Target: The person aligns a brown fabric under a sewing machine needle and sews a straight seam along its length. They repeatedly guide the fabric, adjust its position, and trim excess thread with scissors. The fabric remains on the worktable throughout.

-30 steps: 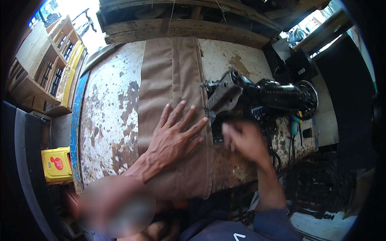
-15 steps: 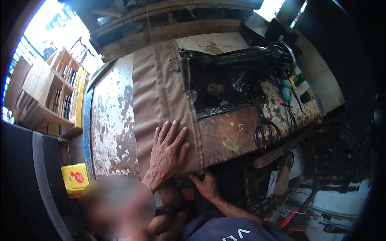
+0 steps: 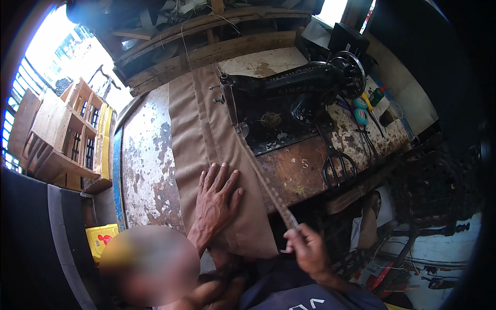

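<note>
The left hand (image 3: 215,199), fingers spread, is resting on limp-looking brown fabric (image 3: 227,150) beside the sewing machine (image 3: 294,89), while the right hand (image 3: 310,251) is pinching the narrow strip (image 3: 272,194), likely the best hold.

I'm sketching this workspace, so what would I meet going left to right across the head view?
Wooden shelf unit, blue table edge, left hand lying flat on the brown cloth, narrow brown strip, right hand gripping that strip's near end, black scissors, yellow-handled tool.

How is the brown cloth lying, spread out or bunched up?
Spread out: the brown cloth lies mostly flat on the table, left hand palm-down on it.
</note>
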The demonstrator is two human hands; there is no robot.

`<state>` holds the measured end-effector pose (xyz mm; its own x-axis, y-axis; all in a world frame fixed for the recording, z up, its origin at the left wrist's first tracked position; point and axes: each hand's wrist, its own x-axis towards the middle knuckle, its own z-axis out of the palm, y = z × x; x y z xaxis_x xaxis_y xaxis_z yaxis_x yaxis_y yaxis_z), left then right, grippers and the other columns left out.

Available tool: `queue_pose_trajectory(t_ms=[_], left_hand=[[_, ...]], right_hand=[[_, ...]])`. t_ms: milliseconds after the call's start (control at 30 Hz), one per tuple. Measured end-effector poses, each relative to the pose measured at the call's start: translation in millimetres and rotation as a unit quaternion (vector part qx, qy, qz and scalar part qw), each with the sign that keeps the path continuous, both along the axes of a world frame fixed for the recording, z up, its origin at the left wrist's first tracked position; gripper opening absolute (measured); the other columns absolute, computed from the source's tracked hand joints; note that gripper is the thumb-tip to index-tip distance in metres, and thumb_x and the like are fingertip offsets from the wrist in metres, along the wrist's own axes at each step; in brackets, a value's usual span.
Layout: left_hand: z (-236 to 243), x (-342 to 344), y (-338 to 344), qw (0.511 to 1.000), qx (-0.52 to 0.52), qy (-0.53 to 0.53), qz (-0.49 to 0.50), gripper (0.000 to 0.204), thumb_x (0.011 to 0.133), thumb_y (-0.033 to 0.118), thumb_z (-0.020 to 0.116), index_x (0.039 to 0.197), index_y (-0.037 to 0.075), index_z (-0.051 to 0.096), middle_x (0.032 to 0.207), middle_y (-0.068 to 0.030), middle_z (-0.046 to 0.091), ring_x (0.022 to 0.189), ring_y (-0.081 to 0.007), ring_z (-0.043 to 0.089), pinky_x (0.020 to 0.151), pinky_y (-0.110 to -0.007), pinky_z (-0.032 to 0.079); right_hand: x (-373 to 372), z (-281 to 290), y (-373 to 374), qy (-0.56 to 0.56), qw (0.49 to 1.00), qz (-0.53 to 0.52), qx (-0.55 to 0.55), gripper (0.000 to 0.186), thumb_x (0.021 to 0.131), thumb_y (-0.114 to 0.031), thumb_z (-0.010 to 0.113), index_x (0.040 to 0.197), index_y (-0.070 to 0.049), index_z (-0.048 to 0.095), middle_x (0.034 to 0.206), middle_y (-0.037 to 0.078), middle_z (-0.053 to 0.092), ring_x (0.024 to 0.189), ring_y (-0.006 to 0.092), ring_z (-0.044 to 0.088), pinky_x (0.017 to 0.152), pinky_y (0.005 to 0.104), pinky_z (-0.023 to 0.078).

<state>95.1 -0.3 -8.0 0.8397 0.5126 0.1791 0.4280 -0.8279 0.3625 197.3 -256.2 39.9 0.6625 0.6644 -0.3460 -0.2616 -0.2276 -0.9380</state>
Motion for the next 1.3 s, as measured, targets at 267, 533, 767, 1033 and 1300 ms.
queue_pose_trajectory(t_ms=[267, 533, 767, 1033, 1300], left_hand=[[4, 1, 0, 1.0, 0.019, 0.001, -0.003, 0.051, 0.105, 0.037, 0.066, 0.15, 0.013, 0.065, 0.164, -0.0185, 0.052, 0.158, -0.0411, 0.037, 0.132, -0.058, 0.022], [15, 13, -12, 0.998, -0.007, 0.013, -0.056, 0.058, 0.104, 0.037, 0.066, 0.156, 0.012, 0.058, 0.164, -0.0188, 0.052, 0.159, -0.0389, 0.038, 0.134, -0.058, 0.019], [13, 19, -20, 0.997, 0.002, 0.043, -0.068, 0.064, 0.103, 0.044, 0.067, 0.158, 0.014, 0.057, 0.163, -0.0161, 0.053, 0.158, -0.0376, 0.04, 0.134, -0.057, 0.017], [12, 16, -19, 0.996, -0.016, 0.047, -0.068, 0.066, 0.101, 0.042, 0.07, 0.158, 0.012, 0.057, 0.165, -0.0144, 0.052, 0.159, -0.0363, 0.038, 0.135, -0.056, 0.017], [12, 17, -17, 0.997, -0.016, 0.044, -0.066, 0.066, 0.1, 0.045, 0.07, 0.157, 0.013, 0.058, 0.165, -0.0123, 0.053, 0.159, -0.0347, 0.04, 0.134, -0.057, 0.017]], right_hand=[[2, 49, -24, 0.174, 0.977, 0.118, 0.041, 0.025, 0.114, -0.023, 0.062, 0.115, 0.001, 0.071, 0.072, 0.006, 0.067, 0.059, 0.0078, 0.061, 0.053, 0.0235, 0.049], [-36, -35, -43, 0.077, 0.992, 0.099, 0.025, 0.027, 0.111, -0.017, 0.065, 0.108, 0.006, 0.076, 0.091, 0.013, 0.079, 0.084, 0.0172, 0.078, 0.077, 0.0286, 0.063], [-36, -51, -41, 0.007, 0.993, 0.118, -0.013, 0.027, 0.106, -0.028, 0.074, 0.106, -0.002, 0.082, 0.09, 0.009, 0.083, 0.079, 0.0134, 0.079, 0.073, 0.0269, 0.062], [-32, -58, -43, -0.072, 0.984, 0.162, 0.016, 0.024, 0.103, -0.029, 0.077, 0.104, -0.005, 0.083, 0.09, 0.01, 0.082, 0.08, 0.0165, 0.079, 0.068, 0.0292, 0.059], [-30, -58, -41, -0.085, 0.98, 0.178, 0.02, 0.022, 0.102, -0.028, 0.077, 0.105, -0.007, 0.084, 0.093, 0.01, 0.082, 0.082, 0.0182, 0.08, 0.07, 0.03, 0.06]])
